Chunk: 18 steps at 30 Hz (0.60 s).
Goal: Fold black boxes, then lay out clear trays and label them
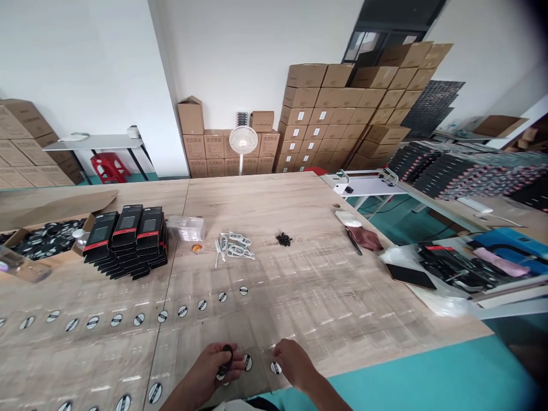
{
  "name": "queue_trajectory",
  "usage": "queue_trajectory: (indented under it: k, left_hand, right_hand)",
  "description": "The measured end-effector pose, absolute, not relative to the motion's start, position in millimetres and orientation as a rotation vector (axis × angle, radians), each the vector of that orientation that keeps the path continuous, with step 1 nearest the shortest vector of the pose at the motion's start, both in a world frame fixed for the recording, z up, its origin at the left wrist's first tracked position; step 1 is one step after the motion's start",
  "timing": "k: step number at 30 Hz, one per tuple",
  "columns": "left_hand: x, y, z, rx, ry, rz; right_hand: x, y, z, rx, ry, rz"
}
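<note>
My left hand is at the front edge of the table, palm turned up, with its fingers round a few dark round discs. To its right, my right hand has its fingertips pressed together low over the clear plastic trays, beside a round black-and-white label; whether it holds anything is hidden. Another round label lies between the hands. Clear plastic trays cover much of the wooden table, and a row of similar labels runs across them to the left.
Stacked black boxes stand at the left beside an open carton. White cables and small black parts lie mid-table. A black phone-like slab and plastic bag sit at the right edge.
</note>
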<state>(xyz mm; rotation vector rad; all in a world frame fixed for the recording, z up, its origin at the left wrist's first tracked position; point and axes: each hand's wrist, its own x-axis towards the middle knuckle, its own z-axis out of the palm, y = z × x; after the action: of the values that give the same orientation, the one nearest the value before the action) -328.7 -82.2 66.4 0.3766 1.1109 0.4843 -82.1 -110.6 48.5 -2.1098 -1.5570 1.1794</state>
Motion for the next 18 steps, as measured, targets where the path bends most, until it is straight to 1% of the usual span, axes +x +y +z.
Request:
queue_trajectory:
  k: [3,11,18]
  left_hand:
    - [-324,-85,70,0.42,1.082,0.436]
    - [-314,-90,75,0.681,0.994,0.375]
    - [-297,-104,62,0.719,1.031,0.418]
  right_hand:
    - [-85,-108,55,-2.07,-1.494,1.161]
    - [-141,-115,77,-1.741,-1.146,1.382]
    - [-157,-131,82,-1.729,-0.995,1.344]
